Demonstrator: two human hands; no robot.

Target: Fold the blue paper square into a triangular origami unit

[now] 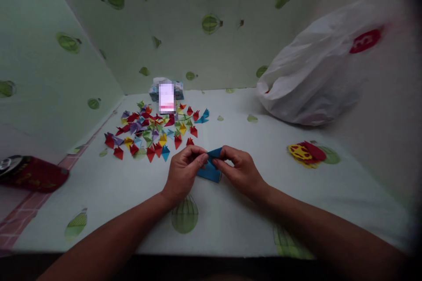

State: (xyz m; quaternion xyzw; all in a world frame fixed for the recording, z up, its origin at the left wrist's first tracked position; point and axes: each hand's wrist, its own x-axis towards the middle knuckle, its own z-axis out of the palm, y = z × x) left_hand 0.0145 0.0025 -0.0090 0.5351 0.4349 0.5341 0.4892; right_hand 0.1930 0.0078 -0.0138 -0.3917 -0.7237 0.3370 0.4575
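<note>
A blue piece of paper (pixel 211 169) lies partly folded on the pale cloth-covered surface (pixel 231 210) in front of me. My left hand (pixel 183 171) pinches its left upper edge with curled fingers. My right hand (pixel 239 169) grips the right side, thumb and fingers pressed on a raised fold. Both hands meet over the paper at the middle of the view.
Several small folded paper pieces (pixel 154 129) in red, yellow, blue, green and purple lie scattered behind my hands. A small box (pixel 166 92) stands beyond them. A white plastic bag (pixel 316 74) sits at right, a red-and-yellow stack of paper (pixel 306 153) nearby, a red object (pixel 33 173) at left.
</note>
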